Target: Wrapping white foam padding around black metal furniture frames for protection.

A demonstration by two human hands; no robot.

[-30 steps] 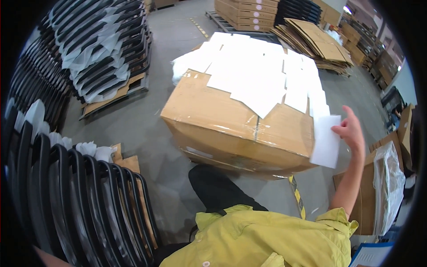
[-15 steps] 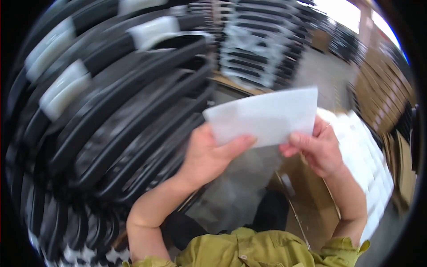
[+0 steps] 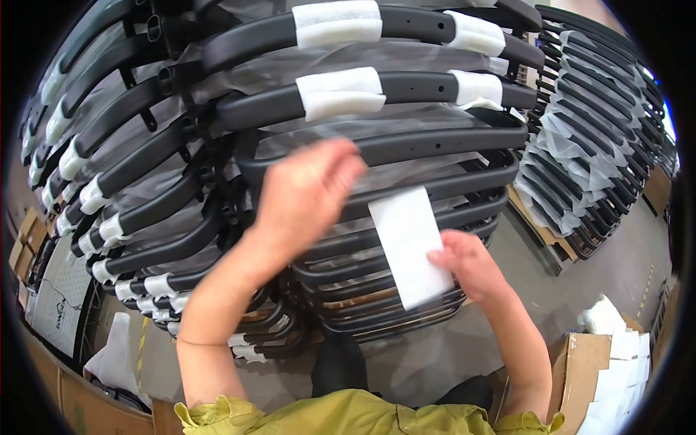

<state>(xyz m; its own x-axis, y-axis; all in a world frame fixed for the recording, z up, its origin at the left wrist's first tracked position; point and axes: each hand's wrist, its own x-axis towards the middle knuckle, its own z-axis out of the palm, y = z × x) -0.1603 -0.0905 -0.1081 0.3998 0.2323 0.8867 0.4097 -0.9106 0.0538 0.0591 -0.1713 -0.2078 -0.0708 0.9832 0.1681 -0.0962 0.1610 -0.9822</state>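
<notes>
Left hand blurred — black frames partly hidden

Right hand holds white sheet against stacked black frames

- Bright, even light, strongest at the upper right rim.
- Left hand smeared by motion blur; right hand and white sheet slightly soft.
- Soft sheen on the black frames.
- Fisheye bends edges; corners black.

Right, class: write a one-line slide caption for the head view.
Right hand holds a white foam sheet against stacked black frames; left hand reaches toward the stack.
</notes>
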